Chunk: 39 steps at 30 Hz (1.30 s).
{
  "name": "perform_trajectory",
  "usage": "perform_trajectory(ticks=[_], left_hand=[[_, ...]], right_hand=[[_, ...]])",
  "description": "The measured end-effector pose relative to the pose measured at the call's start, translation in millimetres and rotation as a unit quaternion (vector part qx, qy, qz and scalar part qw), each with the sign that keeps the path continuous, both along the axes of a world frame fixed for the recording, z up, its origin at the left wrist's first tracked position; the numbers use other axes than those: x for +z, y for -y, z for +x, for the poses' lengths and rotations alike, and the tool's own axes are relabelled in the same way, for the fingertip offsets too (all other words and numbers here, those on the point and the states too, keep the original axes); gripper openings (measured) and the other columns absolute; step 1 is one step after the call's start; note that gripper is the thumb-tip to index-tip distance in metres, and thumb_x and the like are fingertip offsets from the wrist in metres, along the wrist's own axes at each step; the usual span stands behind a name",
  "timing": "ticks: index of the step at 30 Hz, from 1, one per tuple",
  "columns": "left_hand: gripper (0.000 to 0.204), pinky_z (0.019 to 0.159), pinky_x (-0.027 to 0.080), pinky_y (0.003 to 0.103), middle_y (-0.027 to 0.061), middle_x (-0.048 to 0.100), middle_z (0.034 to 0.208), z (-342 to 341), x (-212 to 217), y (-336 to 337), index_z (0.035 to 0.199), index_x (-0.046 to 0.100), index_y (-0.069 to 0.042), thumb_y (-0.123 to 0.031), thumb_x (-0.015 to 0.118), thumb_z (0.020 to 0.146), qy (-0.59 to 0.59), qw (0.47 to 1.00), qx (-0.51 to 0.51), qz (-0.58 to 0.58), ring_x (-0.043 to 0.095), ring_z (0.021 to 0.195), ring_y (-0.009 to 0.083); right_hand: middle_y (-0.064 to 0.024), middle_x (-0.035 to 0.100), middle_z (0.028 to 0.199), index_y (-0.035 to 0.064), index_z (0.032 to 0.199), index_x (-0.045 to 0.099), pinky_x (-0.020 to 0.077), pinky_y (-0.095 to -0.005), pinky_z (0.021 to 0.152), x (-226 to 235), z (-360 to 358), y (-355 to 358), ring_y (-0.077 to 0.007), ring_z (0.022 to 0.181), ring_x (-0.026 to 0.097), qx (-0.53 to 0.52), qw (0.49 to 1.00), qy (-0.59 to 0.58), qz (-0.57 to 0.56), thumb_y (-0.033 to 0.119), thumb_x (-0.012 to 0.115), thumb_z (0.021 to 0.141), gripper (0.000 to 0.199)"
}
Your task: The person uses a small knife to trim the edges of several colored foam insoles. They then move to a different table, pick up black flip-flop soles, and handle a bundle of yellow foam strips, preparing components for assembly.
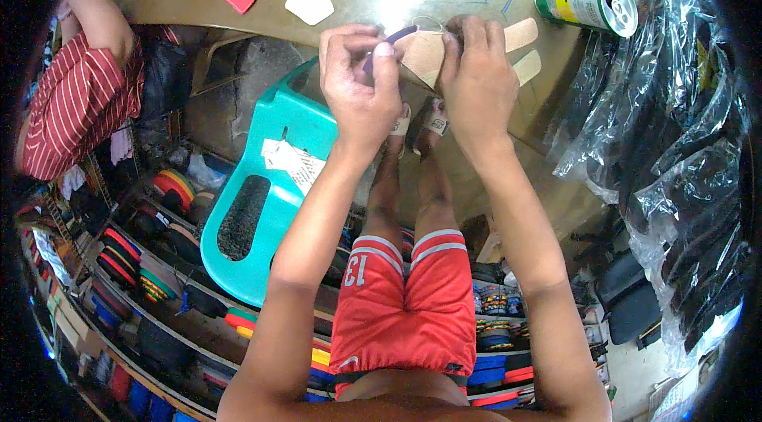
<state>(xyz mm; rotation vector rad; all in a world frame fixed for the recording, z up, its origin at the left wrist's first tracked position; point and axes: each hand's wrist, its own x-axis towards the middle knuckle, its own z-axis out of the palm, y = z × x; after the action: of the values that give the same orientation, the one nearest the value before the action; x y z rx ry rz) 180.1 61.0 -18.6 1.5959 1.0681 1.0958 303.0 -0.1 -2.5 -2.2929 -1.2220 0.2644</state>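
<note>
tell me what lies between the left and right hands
In the head view, a tan piece lies between the left hand and the right hand.

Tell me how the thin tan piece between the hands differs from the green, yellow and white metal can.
The thin tan piece is held between the left hand and the right hand; neither hand touches the green, yellow and white metal can. The piece is sheet-like; the can is cylindrical. The piece is mostly plain tan; the can is multicoloured. Both appear in the upper half of the view.
</note>
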Motion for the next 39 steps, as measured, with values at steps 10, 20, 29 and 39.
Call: perform_trajectory(ticks=[10, 20, 29, 39], left_hand=[[0.008, 0.074, 0.055, 0.036, 0.0185, 0.061, 0.100, -0.7, -16.9, -15.1, 0.081, 0.060, 0.003, 0.002, 0.067, 0.077, -0.084, 0.984, -0.076, 0.135, 0.064, 0.090, 0.0280], [0.007, 0.084, 0.052, 0.038, 0.0165, 0.065, 0.102, 2.6, -13.6, -15.1, 0.083, 0.065, 0.000, -0.004, 0.070, 0.083, -0.118, 0.983, -0.064, 0.123, 0.065, 0.094, 0.0269], [0.008, 0.081, 0.053, 0.036, 0.0157, 0.065, 0.101, 4.6, -11.1, -13.4, 0.082, 0.064, 0.000, -0.004, 0.071, 0.083, -0.128, 0.985, -0.061, 0.100, 0.065, 0.091, 0.0248], [0.009, 0.068, 0.055, 0.034, 0.0136, 0.063, 0.100, 5.6, -15.2, -16.6, 0.083, 0.063, 0.000, -0.001, 0.071, 0.077, -0.127, 0.979, -0.061, 0.145, 0.065, 0.082, 0.0248]], right_hand=[[-0.0125, 0.060, 0.092, 0.0067, 0.093, 0.070, 0.0497, -0.0455, 0.080, -8.1, 41.0, -5.4, -0.0334, 0.090, 0.064, 0.179, 0.983, -0.005, 0.040, 0.012, 0.069, 0.085, 0.010], [-0.0100, 0.057, 0.091, 0.0091, 0.097, 0.063, 0.0462, -0.0437, 0.080, -31.6, 39.9, -4.7, -0.0291, 0.090, 0.062, 0.188, 0.974, 0.081, 0.097, 0.017, 0.069, 0.087, 0.014], [-0.0080, 0.060, 0.093, 0.0085, 0.096, 0.064, 0.0453, -0.0425, 0.075, -31.4, 41.5, -4.9, -0.0305, 0.086, 0.061, 0.185, 0.973, 0.081, 0.109, 0.020, 0.068, 0.091, 0.013], [-0.0077, 0.061, 0.094, 0.0080, 0.096, 0.063, 0.0462, -0.0427, 0.077, -25.7, 40.4, -5.7, -0.0307, 0.087, 0.062, 0.186, 0.975, 0.067, 0.099, 0.017, 0.069, 0.090, 0.012]])
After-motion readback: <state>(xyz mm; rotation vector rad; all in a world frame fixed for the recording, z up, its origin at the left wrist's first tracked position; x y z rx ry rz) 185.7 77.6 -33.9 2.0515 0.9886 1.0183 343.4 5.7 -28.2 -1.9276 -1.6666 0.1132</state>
